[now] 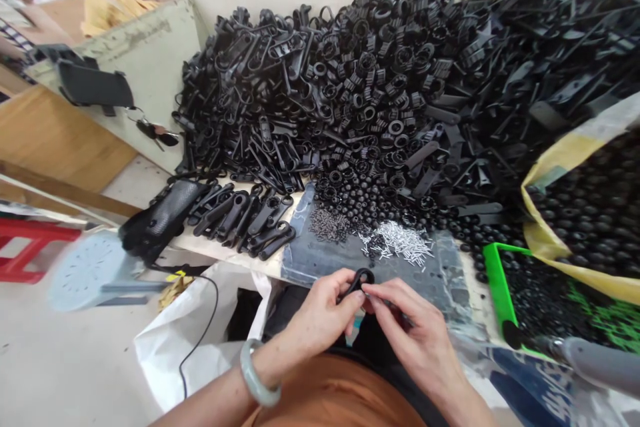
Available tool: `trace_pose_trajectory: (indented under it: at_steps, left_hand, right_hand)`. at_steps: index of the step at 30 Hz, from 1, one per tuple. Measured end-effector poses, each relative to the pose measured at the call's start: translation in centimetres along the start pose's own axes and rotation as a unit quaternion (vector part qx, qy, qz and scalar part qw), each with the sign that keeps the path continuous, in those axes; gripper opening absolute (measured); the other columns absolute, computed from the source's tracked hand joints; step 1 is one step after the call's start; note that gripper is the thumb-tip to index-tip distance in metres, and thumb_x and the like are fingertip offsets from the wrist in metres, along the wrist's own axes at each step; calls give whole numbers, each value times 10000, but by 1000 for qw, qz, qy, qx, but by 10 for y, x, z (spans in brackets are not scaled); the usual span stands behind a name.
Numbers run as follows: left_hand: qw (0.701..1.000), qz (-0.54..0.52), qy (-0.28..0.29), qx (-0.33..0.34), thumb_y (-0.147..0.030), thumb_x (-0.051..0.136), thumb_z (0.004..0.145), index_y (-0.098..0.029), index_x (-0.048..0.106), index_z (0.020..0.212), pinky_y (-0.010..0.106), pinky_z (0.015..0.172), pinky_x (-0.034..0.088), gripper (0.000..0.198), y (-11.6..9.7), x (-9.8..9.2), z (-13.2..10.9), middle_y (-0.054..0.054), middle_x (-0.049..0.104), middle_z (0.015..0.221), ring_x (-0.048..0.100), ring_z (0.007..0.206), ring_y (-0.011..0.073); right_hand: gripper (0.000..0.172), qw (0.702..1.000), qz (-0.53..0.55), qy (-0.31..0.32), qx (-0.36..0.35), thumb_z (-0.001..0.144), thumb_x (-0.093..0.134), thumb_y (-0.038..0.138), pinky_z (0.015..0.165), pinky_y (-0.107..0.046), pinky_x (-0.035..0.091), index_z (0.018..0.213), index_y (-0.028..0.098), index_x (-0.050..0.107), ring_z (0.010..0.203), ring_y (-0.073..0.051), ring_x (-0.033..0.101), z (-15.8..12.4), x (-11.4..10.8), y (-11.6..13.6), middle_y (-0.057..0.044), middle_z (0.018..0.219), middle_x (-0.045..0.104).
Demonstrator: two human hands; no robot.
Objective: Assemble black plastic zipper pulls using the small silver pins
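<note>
Just off the bench's front edge, my left hand [323,310] is closed around a black plastic handle with a ring end [367,275]. The fingertips of my right hand [413,327] pinch together right beside that ring; any small part between them is too hidden to make out. Beyond my hands, on a grey mat [330,263], lie a pile of silver pins [400,242] and a heap of tiny dark pieces [329,223]. To the left, several black ring-ended handles [240,213] lie in a row along the bench edge.
A tall heap of black plastic parts [370,73] covers the back of the bench. At right stand a green tray [495,280] of small black pieces and a yellow-rimmed sack [537,187] of black balls. A white bag [175,340] hangs below the edge, near a light blue stool [90,270].
</note>
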State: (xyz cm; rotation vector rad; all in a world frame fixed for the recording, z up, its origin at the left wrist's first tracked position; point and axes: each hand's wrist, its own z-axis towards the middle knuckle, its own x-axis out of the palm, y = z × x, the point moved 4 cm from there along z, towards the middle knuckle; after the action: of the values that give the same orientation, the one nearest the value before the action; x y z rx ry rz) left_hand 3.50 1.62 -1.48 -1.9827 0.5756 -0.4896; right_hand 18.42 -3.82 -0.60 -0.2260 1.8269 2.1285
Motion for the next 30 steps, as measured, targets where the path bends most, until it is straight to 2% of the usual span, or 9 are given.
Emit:
trace_pose_trajectory:
  at_steps: [5, 12, 16, 19, 21, 23, 26, 30]
  left_hand:
    - [1000, -14, -15, 11, -404, 598, 960, -178, 648, 1025, 199, 434, 311, 241, 10, -1, 5, -6, 639, 772, 423, 461, 61]
    - [999, -22, -24, 20, -410, 606, 967, -158, 661, 1046, 188, 437, 267, 269, 18, -3, 5, -6, 623, 769, 368, 473, 46]
    - [999, -51, -3, 7, -451, 611, 950, -136, 634, 1109, 189, 431, 258, 354, 17, -2, 7, -19, 612, 722, 350, 450, 45]
    - [997, -71, -3, -2, -475, 618, 939, -119, 619, 1135, 190, 430, 258, 406, 18, -3, 9, -12, 628, 720, 340, 435, 38]
    - [997, -74, -4, -1, -476, 622, 938, -116, 620, 1135, 190, 430, 258, 410, 20, -4, 10, -5, 636, 731, 341, 435, 35]
    - [997, -74, -2, 4, -473, 619, 943, -120, 620, 1146, 189, 432, 261, 407, 22, -4, 11, -2, 638, 737, 353, 438, 36]
    - [997, -73, -1, 8, -472, 616, 949, -127, 620, 1134, 189, 433, 270, 392, 25, -4, 12, -4, 634, 740, 368, 443, 38]
    - [998, -67, -5, 6, -472, 612, 948, -132, 618, 1099, 190, 430, 275, 372, 26, -4, 10, -13, 620, 725, 372, 442, 39]
  right_hand:
    - [265, 999, -25, 16, -12, 1011, 552, 169, 656, -243, 547, 1166, 257, 749, 710, -150, 687, -1, 1, 0, -32, 856, 702]
    - [296, 995, -96, 28, -26, 1029, 499, 174, 665, -230, 550, 1192, 248, 735, 718, -133, 689, -2, 2, 7, -32, 909, 691]
    - [363, 988, -139, 56, 20, 1060, 483, 261, 737, -225, 587, 1398, 250, 613, 845, -139, 717, -6, -9, 6, -55, 1051, 681]
    - [429, 980, -186, 68, 7, 1077, 400, 224, 810, -229, 594, 1487, 235, 527, 928, -135, 725, -12, -15, 3, -84, 1155, 658]
    - [447, 976, -200, 86, -18, 1078, 353, 175, 766, -204, 590, 1490, 219, 519, 860, -116, 727, -15, -13, 0, -80, 1122, 659]
    - [442, 969, -224, 97, -42, 1073, 354, 149, 698, -190, 581, 1471, 199, 539, 777, -114, 723, -17, -9, -2, -58, 1008, 668]
    - [430, 954, -278, 91, -72, 1067, 355, 137, 622, -195, 564, 1418, 189, 597, 708, -131, 715, -19, -4, -2, -32, 867, 658]
    - [432, 942, -316, 77, -82, 1077, 322, 159, 583, -193, 545, 1348, 192, 657, 668, -129, 711, -18, -2, 2, -29, 824, 665]
